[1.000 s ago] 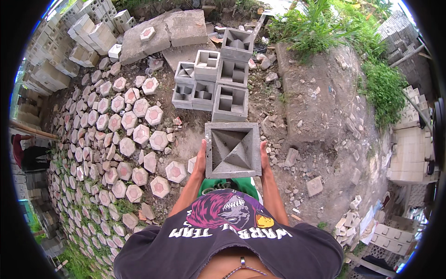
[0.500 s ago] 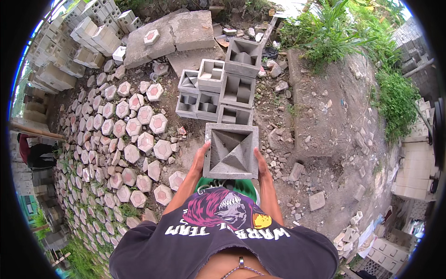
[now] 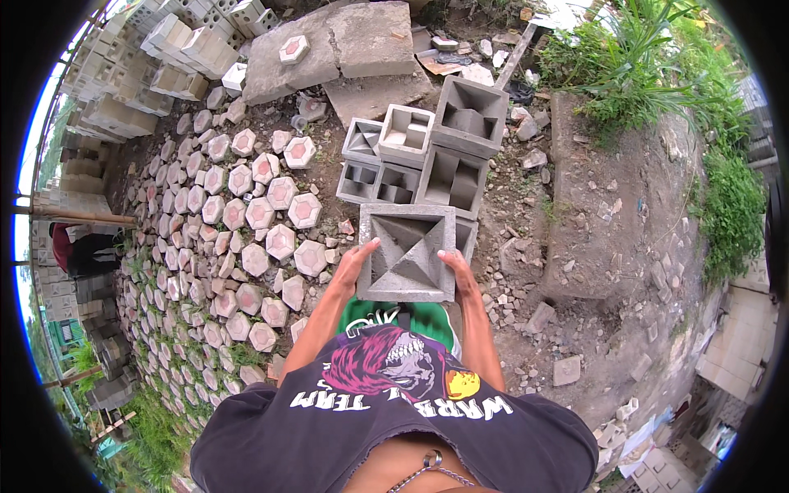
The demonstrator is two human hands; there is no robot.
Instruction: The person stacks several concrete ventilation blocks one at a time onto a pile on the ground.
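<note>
One block (image 3: 408,253), frame centre, clasped between the fingers of your left hand (image 3: 354,267) and right hand (image 3: 463,275); could slip and chip against the grouped blocks (image 3: 451,178), upper centre, should either side's pressure ease.

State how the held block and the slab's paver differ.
The held block is grey and square, the paver paler and hexagonal. The block is deeply recessed, the paver flatter. The left hand and right hand hold the block; the paver lies on the slab. Both look concrete.
</note>
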